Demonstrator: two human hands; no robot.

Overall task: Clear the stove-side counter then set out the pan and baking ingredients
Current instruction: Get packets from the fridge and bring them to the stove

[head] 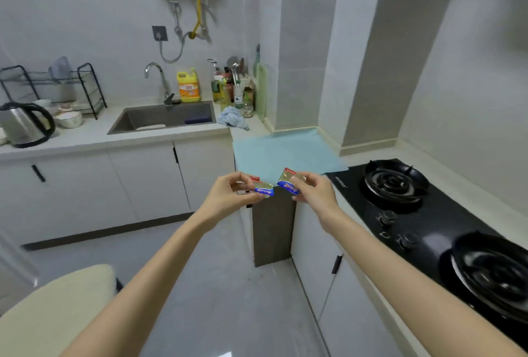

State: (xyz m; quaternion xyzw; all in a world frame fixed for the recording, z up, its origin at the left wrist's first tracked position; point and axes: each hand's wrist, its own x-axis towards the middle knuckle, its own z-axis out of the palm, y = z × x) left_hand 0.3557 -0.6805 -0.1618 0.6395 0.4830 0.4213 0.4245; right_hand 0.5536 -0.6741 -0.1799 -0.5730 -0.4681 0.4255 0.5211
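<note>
My left hand [228,192] pinches a small foil-wrapped butter block [263,187] with a gold top and blue-red side. A second butter block [288,182] of the same kind is pinched in my right hand [313,195]. Both blocks hang in the air side by side, just in front of the near edge of a light blue mat [285,154] that covers the stove-side counter. Nothing lies on the mat. No pan is in view.
A black gas stove [428,214] with two burners runs along the right counter. Behind the mat are a blue cloth [231,118], bottles and a knife block [237,91]. To the left lie a sink [165,116], yellow detergent jug [188,85], kettle [24,124] and dish rack [54,85].
</note>
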